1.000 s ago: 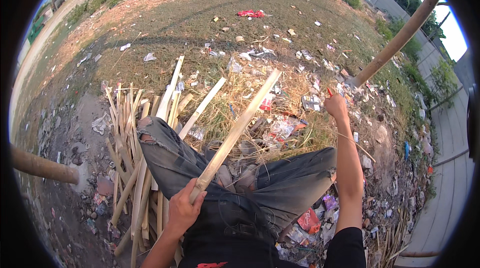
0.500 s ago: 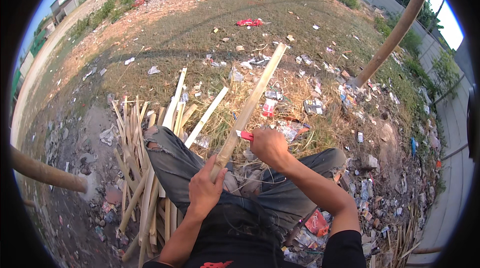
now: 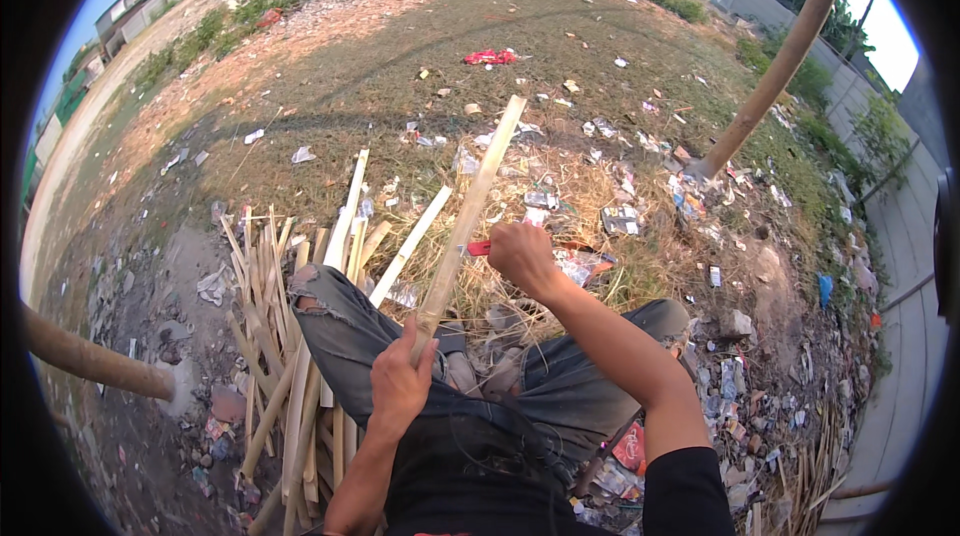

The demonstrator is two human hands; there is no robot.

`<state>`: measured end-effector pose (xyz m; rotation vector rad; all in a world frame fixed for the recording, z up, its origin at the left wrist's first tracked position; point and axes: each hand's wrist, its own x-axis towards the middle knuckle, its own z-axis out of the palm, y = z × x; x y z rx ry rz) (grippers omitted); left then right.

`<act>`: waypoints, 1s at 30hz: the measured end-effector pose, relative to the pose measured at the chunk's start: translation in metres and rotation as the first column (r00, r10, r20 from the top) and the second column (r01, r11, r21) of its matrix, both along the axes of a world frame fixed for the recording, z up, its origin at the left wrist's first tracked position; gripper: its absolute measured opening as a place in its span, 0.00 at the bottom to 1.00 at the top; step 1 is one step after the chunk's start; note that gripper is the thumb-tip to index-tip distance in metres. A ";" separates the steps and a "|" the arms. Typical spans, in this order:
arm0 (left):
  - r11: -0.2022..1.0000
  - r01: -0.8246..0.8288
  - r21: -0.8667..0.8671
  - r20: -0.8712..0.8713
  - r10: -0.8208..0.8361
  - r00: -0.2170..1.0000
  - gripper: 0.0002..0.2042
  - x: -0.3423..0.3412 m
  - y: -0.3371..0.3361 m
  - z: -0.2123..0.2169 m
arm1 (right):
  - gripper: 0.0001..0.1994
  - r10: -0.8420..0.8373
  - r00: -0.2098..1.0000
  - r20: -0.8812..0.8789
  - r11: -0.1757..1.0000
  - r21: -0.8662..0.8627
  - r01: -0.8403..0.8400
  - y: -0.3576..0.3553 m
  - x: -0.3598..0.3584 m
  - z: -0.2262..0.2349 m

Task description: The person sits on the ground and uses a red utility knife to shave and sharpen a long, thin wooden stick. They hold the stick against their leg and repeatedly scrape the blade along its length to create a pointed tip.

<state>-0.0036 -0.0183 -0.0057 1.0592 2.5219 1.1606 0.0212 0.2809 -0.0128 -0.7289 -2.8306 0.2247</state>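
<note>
two grips at work: left grip (image 3: 400, 381) closed round the low end of a long bamboo strip (image 3: 468, 216) slanting up over my knees, right grip (image 3: 520, 254) fisted on a red-handled tool (image 3: 480, 248) against it, split strips (image 3: 285, 336) piled left.

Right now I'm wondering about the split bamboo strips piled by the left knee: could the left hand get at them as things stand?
Probably not at once: the left hand is clenched on the bamboo stick. The strip pile lies uncovered just beside it.
</note>
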 end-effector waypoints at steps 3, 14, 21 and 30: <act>1.000 0.010 0.022 -0.009 -0.010 1.000 0.27 0.000 -0.007 -0.002 | 0.12 -0.110 0.993 0.035 0.994 0.020 0.110 0.028 -0.018 0.013; 0.986 0.165 0.033 0.130 -0.168 0.977 0.26 0.048 -0.057 0.001 | 0.14 -0.619 0.785 0.042 0.785 0.064 0.616 0.187 0.031 0.055; 0.975 0.172 -0.143 0.175 -0.146 0.974 0.24 0.024 -0.121 0.004 | 0.17 -0.782 0.623 -0.002 0.619 0.106 0.778 0.259 0.134 0.100; 0.998 0.005 0.064 0.111 -0.012 0.994 0.25 -0.006 -0.027 -0.032 | 0.18 -0.419 0.908 0.012 0.908 0.033 0.418 0.127 0.066 0.092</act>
